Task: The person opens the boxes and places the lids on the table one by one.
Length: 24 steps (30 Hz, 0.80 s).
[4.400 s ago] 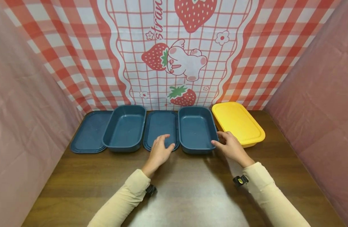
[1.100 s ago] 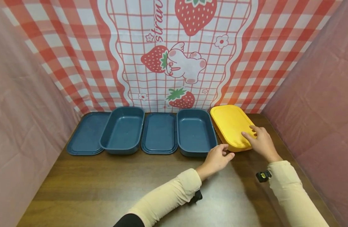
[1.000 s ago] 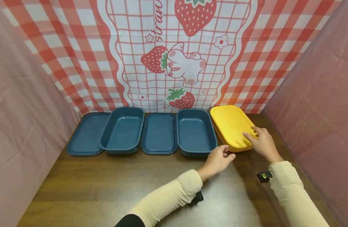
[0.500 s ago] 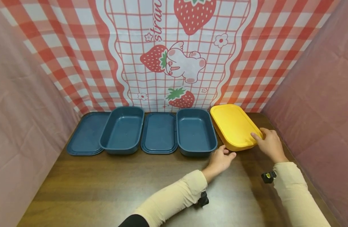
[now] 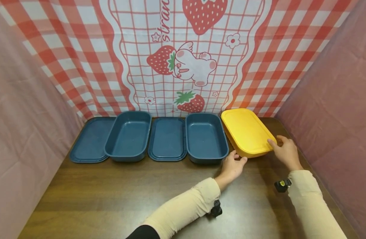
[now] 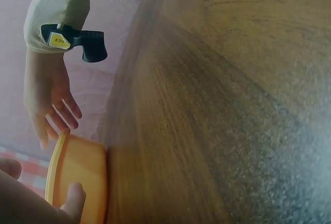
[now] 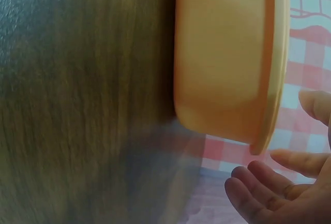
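A yellow lidded food container (image 5: 248,131) sits at the right end of the row. My left hand (image 5: 232,167) is at its near left corner, thumb and fingers loosely bent and spread. In the left wrist view the thumb (image 6: 74,200) appears in front of the container's yellow wall (image 6: 85,164); I cannot tell whether it touches. My right hand (image 5: 287,153) is by the near right corner, thumb close to the lid's edge. In the right wrist view its spread fingers (image 7: 248,193) lie beside the rim of the yellow container (image 7: 227,53), gripping nothing.
Left of the yellow container stand an open blue container (image 5: 206,137), a blue lid (image 5: 168,139), a second open blue container (image 5: 129,137) and another blue lid (image 5: 91,141) partly behind it. A checked strawberry cloth (image 5: 197,66) hangs behind the wooden table (image 5: 126,189); pink cloth (image 5: 329,109) hangs at the sides.
Both hands have moved right, from the middle blue lid and the right blue container to the yellow one. Lately my right hand has shifted from over the yellow lid to its right edge.
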### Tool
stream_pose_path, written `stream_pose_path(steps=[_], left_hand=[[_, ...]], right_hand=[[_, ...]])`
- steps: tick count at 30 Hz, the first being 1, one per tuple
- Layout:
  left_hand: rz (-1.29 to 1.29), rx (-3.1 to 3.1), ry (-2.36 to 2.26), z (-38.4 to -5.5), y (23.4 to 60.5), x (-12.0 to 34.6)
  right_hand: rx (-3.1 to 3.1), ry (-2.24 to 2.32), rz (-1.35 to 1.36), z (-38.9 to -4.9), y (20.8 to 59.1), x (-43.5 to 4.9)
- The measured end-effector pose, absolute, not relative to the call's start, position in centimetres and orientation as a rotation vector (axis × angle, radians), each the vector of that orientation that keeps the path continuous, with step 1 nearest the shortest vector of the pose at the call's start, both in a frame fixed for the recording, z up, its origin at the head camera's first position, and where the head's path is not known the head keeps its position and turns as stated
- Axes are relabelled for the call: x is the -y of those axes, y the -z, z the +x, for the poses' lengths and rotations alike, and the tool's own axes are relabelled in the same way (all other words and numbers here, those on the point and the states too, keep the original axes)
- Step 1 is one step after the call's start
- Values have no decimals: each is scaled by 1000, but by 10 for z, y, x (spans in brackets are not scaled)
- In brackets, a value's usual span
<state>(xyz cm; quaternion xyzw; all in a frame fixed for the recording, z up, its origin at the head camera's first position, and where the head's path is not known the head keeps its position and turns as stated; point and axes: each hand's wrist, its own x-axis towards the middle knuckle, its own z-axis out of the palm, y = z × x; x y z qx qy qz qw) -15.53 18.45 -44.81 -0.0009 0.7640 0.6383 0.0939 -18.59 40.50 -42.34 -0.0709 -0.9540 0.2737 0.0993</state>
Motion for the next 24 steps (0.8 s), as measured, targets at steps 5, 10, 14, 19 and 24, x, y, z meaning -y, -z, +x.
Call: stream_pose_path(steps=[5,10,14,19,24], left_hand=[[-29,-2203,-1974,-156,446,-187],[-62,-2183,-1996,-157,445,-190],[-88,-2151,-2016,-157,445,-193],[-71,-2142,-2010,-157,446,-196],[-51,-2165,-1949,-159,448,-198]], right_hand=[[2832,-859,-260,-191,427,-407],[2858,-966,-362,-193,430,-407],[2849,-1056,-434,-195,432,-408],[2809,-1143,-496,-199,437,-408],[2760,-1206,-545,-203,442,-406]])
